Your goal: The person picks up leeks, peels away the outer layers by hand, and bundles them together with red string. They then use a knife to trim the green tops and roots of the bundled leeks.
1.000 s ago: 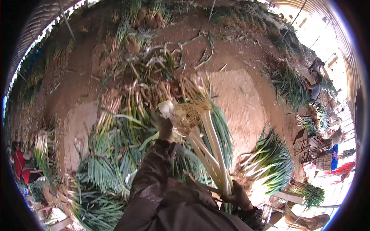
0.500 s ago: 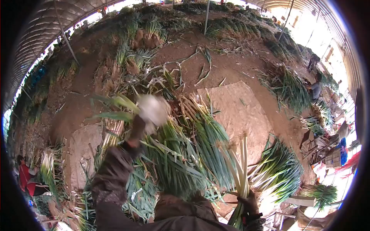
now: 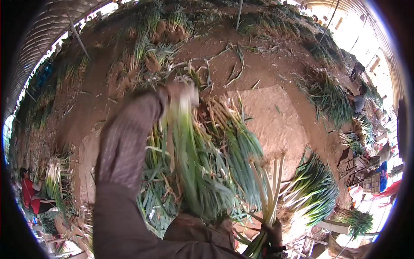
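Note:
My right hand (image 3: 272, 233), low at the right of the head view, is wrapped round a few green onions (image 3: 271, 196), their pale rooted ends pointing up. My left hand (image 3: 183, 91), in a whitish glove, is stretched forward at the pale ends of a pile of green onions (image 3: 189, 172). Motion smears its fingers, so I cannot see whether they grip a stalk. Blurred green leaves run from below this hand toward my lap. A second bunch of green onions (image 3: 239, 140) lies just right of the pile.
A flat tan sheet (image 3: 276, 121) lies on the dirt floor. Trimmed green onions (image 3: 312, 190) are stacked to my right. A person in red (image 3: 30, 192) sits at far left; another person (image 3: 359, 100) is at far right. Thin poles (image 3: 239, 15) hold up the roof.
My left hand has swung forward and slightly right, to the pile's pale ends. Leaves that stuck out to its left no longer show there. My right hand keeps its green onions, shifted slightly left.

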Tool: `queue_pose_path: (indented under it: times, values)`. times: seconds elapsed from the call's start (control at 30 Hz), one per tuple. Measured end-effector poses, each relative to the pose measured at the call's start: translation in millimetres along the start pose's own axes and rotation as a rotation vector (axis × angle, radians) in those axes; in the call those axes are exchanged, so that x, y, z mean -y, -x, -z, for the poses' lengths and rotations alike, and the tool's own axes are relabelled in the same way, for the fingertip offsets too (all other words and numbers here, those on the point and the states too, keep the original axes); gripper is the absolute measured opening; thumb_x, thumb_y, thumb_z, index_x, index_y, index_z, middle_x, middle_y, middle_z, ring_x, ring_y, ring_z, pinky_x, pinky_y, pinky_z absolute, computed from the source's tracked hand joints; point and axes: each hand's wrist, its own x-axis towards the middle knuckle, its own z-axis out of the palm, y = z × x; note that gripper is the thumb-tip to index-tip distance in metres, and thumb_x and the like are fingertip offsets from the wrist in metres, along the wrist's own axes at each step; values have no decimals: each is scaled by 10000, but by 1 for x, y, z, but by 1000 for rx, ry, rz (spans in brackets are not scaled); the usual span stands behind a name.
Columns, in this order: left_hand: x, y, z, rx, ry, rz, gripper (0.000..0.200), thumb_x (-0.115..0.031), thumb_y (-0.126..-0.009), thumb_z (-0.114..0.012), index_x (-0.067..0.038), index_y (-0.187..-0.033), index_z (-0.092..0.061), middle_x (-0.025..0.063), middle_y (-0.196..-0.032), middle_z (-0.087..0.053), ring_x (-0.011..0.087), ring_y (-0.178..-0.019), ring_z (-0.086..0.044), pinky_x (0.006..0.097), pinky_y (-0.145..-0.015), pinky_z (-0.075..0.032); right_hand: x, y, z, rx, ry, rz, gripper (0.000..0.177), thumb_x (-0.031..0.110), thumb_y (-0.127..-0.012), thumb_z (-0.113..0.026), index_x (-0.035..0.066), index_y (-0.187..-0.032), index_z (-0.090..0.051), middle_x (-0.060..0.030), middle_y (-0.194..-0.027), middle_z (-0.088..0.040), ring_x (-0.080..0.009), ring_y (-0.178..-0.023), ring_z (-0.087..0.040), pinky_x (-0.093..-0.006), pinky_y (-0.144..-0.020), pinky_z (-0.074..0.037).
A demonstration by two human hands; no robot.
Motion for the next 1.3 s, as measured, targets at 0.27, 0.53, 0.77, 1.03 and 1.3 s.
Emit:
queue_pose_path:
  times: [0.27, 0.53, 0.77, 1.03, 1.3]
  values:
    - [-40, 50, 60, -327, 385, -208, 761, -160, -843, -609, -34, -1525, -297, 243, -1518, -366, 397, -1266, -518, 510, -993, -458, 37, 7, -80, 99, -45, 138, 479, 158, -738, -794, -50, -1110, -574, -104, -947, -676, -159, -773, -634, -315, -680, -534]
    - [-237, 277, -184, 379, 1926, -72, 445, -431, -873, -748, -4, -910, -629, 33, -896, -605, 159, -869, -578, 353, -748, -473, 107, -11, -154, 264, 98, 213, 576, 170, -726, -794, -43, -1216, -579, -122, -1009, -701, -170, -885, -656, -342, -780, -547]
    - [-195, 297, -163, -222, 2304, 535, 212, -199, -876, -742, -31, -980, -668, -2, -783, -635, 141, -726, -612, 314, -694, -493, 97, -39, -214, 431, 460, 385, 637, 249, -670, -860, -59, -1153, -582, -160, -965, -685, -209, -870, -664, -366, -759, -542]
    - [4, 286, -298, -754, 2661, 971, 163, -150, -944, -592, -51, -1059, -651, 17, -801, -612, 166, -657, -582, 313, -612, -480, 68, -23, -211, 582, 400, 333, 708, 287, -673, -881, -71, -1198, -567, -164, -964, -705, -193, -873, -685, -349, -764, -552]
    - [178, 299, -220, -670, 1786, 533, 414, -156, -949, -633, -47, -1323, -493, 134, -1235, -616, 292, -1042, -637, 384, -888, -548, 110, 6, -188, 479, 1048, 338, 826, 528, -754, -820, 1, -1325, -540, -162, -950, -726, -341, -833, -698, -458, -708, -541]
